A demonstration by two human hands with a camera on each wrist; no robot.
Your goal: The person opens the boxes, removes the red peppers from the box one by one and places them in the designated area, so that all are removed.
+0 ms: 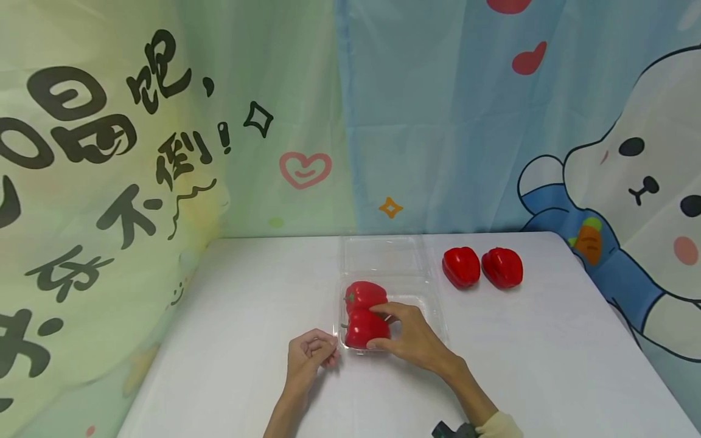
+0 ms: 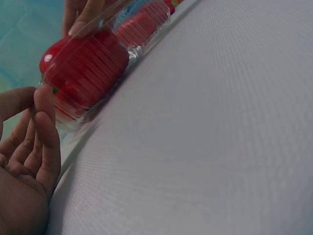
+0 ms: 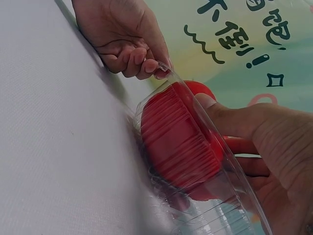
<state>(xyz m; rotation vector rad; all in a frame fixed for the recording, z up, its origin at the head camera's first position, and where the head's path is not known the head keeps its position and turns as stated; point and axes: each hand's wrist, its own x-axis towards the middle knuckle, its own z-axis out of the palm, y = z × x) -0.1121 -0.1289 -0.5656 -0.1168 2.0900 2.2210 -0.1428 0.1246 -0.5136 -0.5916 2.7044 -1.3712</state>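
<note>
A clear plastic clamshell container (image 1: pixel 429 304) stands on the table with its lid (image 1: pixel 383 254) folded back. Two red bell peppers sit along its left side: a rear pepper (image 1: pixel 366 295) and a front pepper (image 1: pixel 366 329), stems facing left. My right hand (image 1: pixel 414 337) grips the front pepper from the right, with the thumb on its near side and fingers on the far side. At the front left corner my left hand (image 1: pixel 312 353) pinches the container's rim; its thumb and fingertips meet there in the right wrist view. Ribbed plastic partly veils the peppers in both wrist views.
Two more red bell peppers, one on the left (image 1: pixel 461 267) and one on the right (image 1: pixel 502 268), lie on the white table (image 1: pixel 246 292) to the right of the lid. A printed curtain (image 1: pixel 274 79) hangs behind the table.
</note>
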